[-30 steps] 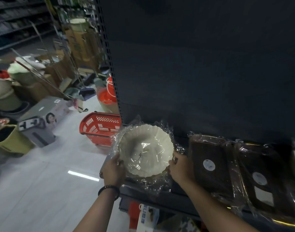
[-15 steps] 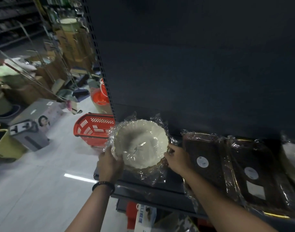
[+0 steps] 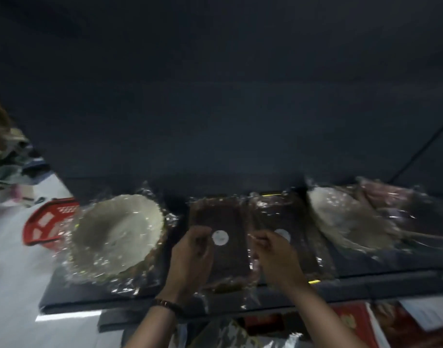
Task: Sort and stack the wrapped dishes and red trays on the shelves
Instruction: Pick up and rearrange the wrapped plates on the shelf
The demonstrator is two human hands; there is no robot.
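The view is blurred by motion. A wrapped cream scalloped bowl [image 3: 117, 234] lies alone at the left end of the dark shelf [image 3: 95, 301]. Right of it sits a wrapped brown tray [image 3: 221, 217] with a round white sticker. My left hand [image 3: 190, 257] grips its left side and my right hand [image 3: 275, 257] grips its right side. A second wrapped brown tray [image 3: 285, 214] lies just beyond my right hand. Further right are a wrapped pale dish [image 3: 341, 217] and a wrapped reddish item [image 3: 396, 197].
A red shopping basket [image 3: 49, 222] stands on the pale floor left of the shelf. Red packaged goods [image 3: 353, 322] fill the shelf below. A dark back panel rises directly behind the dishes.
Both hands have let go of the cream bowl, which now rests on the shelf, and have moved right onto the brown tray. The camera has swung right.
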